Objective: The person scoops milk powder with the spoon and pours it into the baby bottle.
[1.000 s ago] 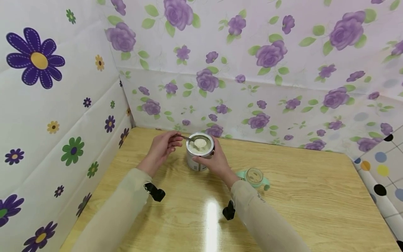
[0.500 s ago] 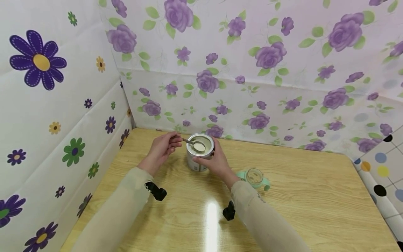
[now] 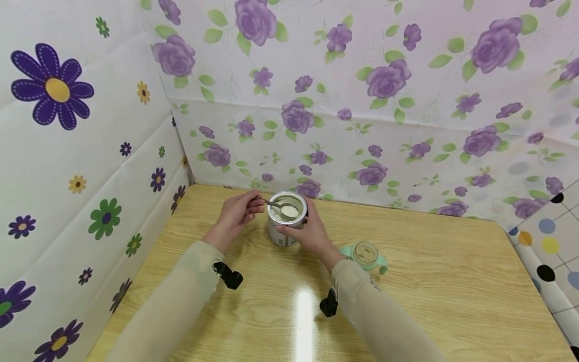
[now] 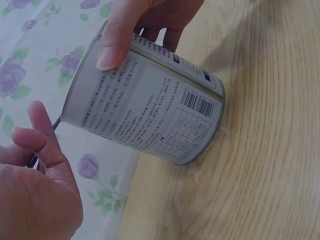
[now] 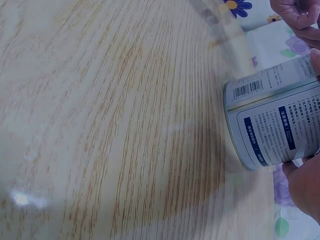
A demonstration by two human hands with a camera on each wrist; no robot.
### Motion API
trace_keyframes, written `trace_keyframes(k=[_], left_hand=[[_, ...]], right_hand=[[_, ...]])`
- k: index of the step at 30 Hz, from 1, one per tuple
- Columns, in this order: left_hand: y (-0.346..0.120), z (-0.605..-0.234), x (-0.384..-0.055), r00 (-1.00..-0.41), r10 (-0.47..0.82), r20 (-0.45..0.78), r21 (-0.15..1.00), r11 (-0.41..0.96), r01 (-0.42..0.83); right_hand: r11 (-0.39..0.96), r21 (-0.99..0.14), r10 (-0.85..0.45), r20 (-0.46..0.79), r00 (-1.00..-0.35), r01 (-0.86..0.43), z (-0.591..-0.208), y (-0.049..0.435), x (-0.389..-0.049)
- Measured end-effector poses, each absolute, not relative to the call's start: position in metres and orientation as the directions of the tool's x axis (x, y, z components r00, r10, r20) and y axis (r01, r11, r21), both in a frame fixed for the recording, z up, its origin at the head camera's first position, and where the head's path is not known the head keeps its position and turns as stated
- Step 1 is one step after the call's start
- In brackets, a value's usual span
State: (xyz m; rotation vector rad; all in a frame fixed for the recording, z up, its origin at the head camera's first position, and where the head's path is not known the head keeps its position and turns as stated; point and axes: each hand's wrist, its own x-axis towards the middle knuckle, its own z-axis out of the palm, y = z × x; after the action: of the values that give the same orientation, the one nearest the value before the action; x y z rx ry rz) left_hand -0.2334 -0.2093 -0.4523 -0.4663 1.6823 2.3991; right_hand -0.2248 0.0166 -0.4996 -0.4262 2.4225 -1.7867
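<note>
A metal can [image 3: 283,234] with printed labels stands on the wooden table, its top uncovered and pale powder inside. My right hand [image 3: 312,229] grips the can's right side, thumb across the front near the rim. A spoon [image 3: 273,203] is pinched by its handle in my left hand [image 3: 237,213], just left of the can. The spoon's bowl, heaped with pale powder, is at the can's mouth. In the left wrist view the can [image 4: 150,100] shows a barcode, and a dark bit of the handle [image 4: 56,122] shows by the left fingers.
A clear cup [image 3: 365,254] with mint-green handles stands on the table [image 3: 452,271], close to my right forearm. Floral-patterned sheets [image 3: 344,130] line the back and left of the table. Black mounts [image 3: 228,275] sit on both wrists.
The spoon has come up out of the powder with a heap in its bowl and shifted slightly right. My left hand moved a little right with it. The right hand and can stay put.
</note>
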Motion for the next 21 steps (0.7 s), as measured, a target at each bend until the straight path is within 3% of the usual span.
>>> trace_keyframes(k=[21], left_hand=[[-0.215, -0.439, -0.234, -0.922, -0.013, -0.388, 0.833, -0.433, -0.344]], right_hand=[[0.342, -0.93, -0.3, 0.031, -0.954, -0.138, -0.489, 0.019, -0.223]])
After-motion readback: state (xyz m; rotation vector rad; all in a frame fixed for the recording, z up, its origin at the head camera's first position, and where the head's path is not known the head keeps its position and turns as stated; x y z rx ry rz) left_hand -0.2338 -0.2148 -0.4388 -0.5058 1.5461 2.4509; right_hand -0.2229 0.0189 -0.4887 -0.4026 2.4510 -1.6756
